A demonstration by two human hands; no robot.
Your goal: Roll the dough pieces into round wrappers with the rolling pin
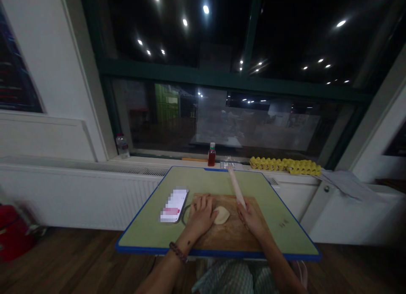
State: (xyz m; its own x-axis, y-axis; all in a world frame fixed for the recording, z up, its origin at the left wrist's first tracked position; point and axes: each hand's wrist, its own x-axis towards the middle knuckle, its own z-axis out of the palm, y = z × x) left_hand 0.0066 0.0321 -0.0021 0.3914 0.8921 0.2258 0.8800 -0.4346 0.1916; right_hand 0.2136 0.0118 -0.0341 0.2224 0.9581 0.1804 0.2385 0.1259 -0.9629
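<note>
A pale, flattened piece of dough [221,216] lies on the wooden cutting board [228,237]. My left hand [201,213] rests over the board's left side, fingers stretched out, with its thumb at the dough's left edge. To the right of the dough, my right hand [250,220] is closed round one end of a rolling pin [235,185]. The pin slants up and away toward the window, clear of the dough. Behind my left hand a dark round rim [184,217] shows in part; what it belongs to is hidden.
The board sits on a green table [149,230] with blue edging. A lit phone [174,206] lies at the left. Along the sill stand a red-filled bottle [211,155], yellow egg trays [285,165] and a clear plastic bottle [122,146]. A radiator [95,197] runs below.
</note>
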